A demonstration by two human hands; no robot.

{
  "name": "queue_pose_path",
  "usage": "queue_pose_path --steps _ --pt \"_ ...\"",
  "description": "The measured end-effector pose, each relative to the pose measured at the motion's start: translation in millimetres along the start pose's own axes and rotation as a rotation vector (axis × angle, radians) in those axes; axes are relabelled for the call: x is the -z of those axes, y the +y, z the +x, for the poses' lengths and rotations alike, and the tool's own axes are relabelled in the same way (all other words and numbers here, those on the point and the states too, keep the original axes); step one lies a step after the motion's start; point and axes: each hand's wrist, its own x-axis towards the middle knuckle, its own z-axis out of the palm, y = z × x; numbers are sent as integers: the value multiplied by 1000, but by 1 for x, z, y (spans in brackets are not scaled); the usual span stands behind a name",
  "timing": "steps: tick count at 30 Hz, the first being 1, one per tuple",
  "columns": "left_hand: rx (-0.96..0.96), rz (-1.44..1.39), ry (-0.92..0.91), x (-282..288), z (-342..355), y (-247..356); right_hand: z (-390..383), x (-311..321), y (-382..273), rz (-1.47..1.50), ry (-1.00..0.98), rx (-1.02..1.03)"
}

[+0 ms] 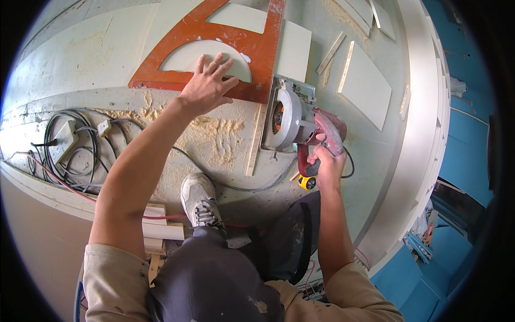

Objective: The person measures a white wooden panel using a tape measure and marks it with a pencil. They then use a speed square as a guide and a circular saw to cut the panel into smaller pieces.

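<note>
My left hand [213,86] lies with fingers spread over the lower bar and opening of a large orange triangular set square [206,32]. That square rests on a pale panel [102,59]. In my right hand [328,166] is the rear handle of a circular saw [292,118] with a grey guard and dark red body. Its metal base stands against the right edge of the square, over a pale board [294,51]. The guard hides most of the blade. A narrow wood strip [255,142] lies just left of the saw base.
Sawdust [220,137] covers the surface below the square. At the left lie a coiled black cable [91,155] and a white power strip [65,140]. A yellow tape measure [307,182] sits below the saw. Board offcuts [367,83] lie to the right. My shoe [199,196] stands near the sawdust.
</note>
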Motion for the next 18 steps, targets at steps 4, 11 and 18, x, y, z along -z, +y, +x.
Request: queue_pose_path --steps 4,11,18 --pt "2 17 -11 -1 1 2 1 1 1 -13 0 8" --pt "25 80 -99 -1 1 5 1 2 4 0 2 2" --pt "62 48 58 -1 -1 10 1 1 4 -15 16 3"
